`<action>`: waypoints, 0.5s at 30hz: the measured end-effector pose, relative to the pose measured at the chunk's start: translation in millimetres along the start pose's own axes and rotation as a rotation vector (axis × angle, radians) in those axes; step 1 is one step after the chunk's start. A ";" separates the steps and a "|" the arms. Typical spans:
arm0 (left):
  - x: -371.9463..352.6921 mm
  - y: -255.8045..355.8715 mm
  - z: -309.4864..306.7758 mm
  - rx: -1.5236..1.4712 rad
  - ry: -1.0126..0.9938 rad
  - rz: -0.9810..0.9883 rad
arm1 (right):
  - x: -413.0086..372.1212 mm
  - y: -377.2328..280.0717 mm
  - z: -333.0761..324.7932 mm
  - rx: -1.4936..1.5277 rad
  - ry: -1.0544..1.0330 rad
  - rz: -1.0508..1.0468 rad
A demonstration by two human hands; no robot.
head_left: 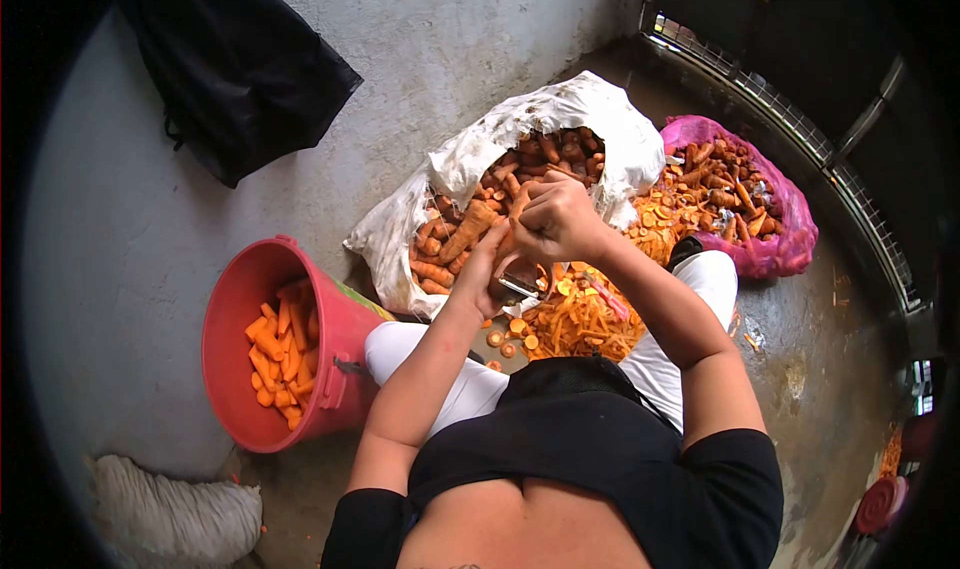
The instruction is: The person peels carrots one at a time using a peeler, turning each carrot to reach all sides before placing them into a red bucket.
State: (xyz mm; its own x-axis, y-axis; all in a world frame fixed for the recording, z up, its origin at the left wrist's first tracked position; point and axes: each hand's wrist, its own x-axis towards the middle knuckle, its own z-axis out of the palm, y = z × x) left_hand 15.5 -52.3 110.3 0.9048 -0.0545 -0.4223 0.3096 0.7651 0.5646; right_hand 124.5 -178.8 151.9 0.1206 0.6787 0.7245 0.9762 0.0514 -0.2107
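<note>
My right hand (562,217) is closed in a fist around a carrot (519,207), above the open white sack (590,104). Just to its left, my left hand (484,267) has its fingers closed. A peeler (518,286) with a shiny metal blade sticks out by its palm; its grip is mostly hidden. The two hands almost touch, and they cover part of the carrot. Unpeeled carrots (470,231) fill the sack beyond them. Beneath the hands, between my knees, lies a heap of orange peelings (580,324) with cut carrot ends.
A red bucket (345,339) at my left holds peeled carrot pieces (285,354). A pink sack (790,219) of carrots and scraps stands at the far right. A black cloth (240,69) hangs on the wall; a stuffed pale sack (175,509) lies lower left.
</note>
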 end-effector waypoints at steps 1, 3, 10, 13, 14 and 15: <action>2.0 0.2 -2.0 -0.005 -0.003 0.004 | 0.7 0.3 0.7 0.018 0.002 0.004; 5.2 0.8 -5.4 -0.014 -0.007 0.010 | 1.4 1.5 3.0 0.040 0.008 0.011; -3.4 4.1 -2.2 0.050 -0.016 0.017 | -5.1 11.7 15.6 0.062 -0.002 0.046; -14.9 2.5 4.5 0.108 0.025 -0.008 | -9.8 26.5 16.4 0.040 0.085 0.173; -15.1 -5.4 -0.1 0.118 -0.005 0.017 | -14.9 39.8 14.9 -0.006 0.054 0.203; -15.0 -10.5 -1.1 0.129 -0.033 0.041 | -15.1 42.3 5.4 -0.092 -0.008 0.211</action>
State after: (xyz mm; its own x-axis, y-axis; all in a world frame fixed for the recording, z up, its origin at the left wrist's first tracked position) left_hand -1.7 -58.7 109.9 0.9258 -0.0474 -0.3750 0.3055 0.6781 0.6685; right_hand 163.0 -182.9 128.5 0.3231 0.6731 0.6653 0.9418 -0.1593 -0.2962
